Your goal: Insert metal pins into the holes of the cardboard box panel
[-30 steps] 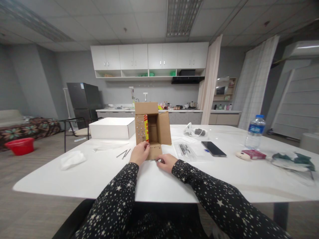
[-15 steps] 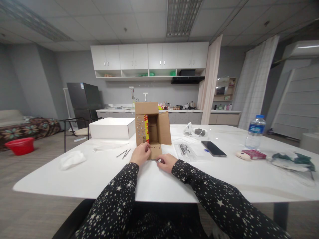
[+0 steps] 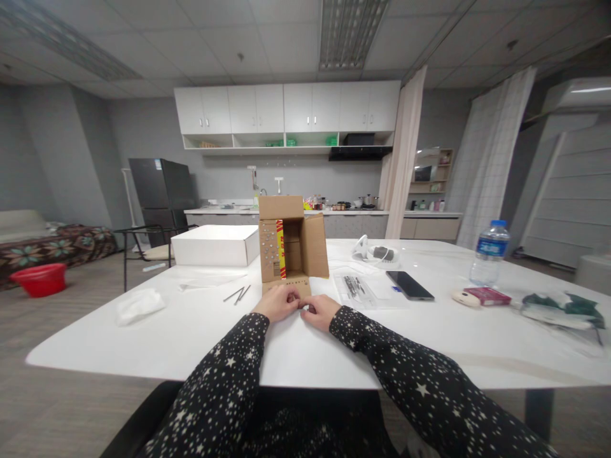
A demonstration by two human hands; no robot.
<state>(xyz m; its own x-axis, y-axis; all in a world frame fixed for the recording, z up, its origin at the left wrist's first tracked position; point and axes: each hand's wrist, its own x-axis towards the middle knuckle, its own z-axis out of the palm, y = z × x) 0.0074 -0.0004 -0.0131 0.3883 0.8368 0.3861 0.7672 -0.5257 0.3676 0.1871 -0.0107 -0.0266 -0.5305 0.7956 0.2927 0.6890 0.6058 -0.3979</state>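
Observation:
An opened cardboard box (image 3: 316,245) stands on the white table, its flaps spread and its mouth facing me. Yellow-and-red tape runs down its left flap, beside small shiny dots. My left hand (image 3: 280,301) rests over the front flap with its fingers curled inward. Close beside it, my right hand (image 3: 319,312) has thumb and forefinger pinched at the flap's near edge. The fingertips of both hands nearly meet, and anything small between them is hidden. Several thin metal rods (image 3: 237,294) lie to the left.
A white box (image 3: 214,245) stands behind the rods, and crumpled tissue (image 3: 140,306) lies at left. To the right are a clear case of dark bits (image 3: 353,287), a phone (image 3: 409,285), a water bottle (image 3: 489,253) and a red packet (image 3: 489,296).
My left hand has moved down and right along the front flap, toward my right hand, and its fingers have curled in. My right hand stays in nearly the same place.

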